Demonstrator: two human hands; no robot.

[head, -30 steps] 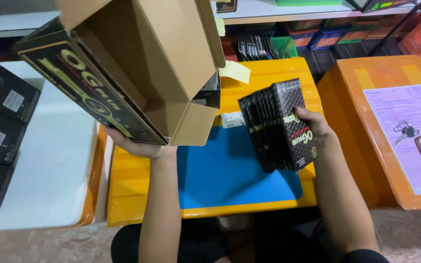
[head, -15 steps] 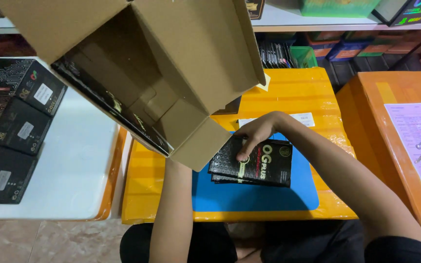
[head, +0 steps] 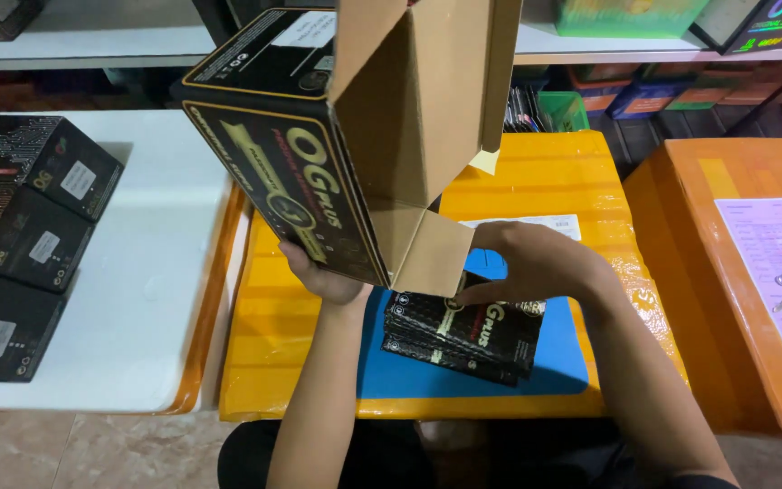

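1. One head-worn view looks steeply down from above the person's own arms, close in.
2. The left hand [head: 319, 276] sits just left of centre, the right hand [head: 527, 263] just right of it.
3. Beyond the hands, the view faces shelving; no second view shares the scene.

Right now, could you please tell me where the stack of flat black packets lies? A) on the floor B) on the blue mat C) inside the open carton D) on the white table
B: the stack of flat black packets rests on the blue mat, under the right hand.
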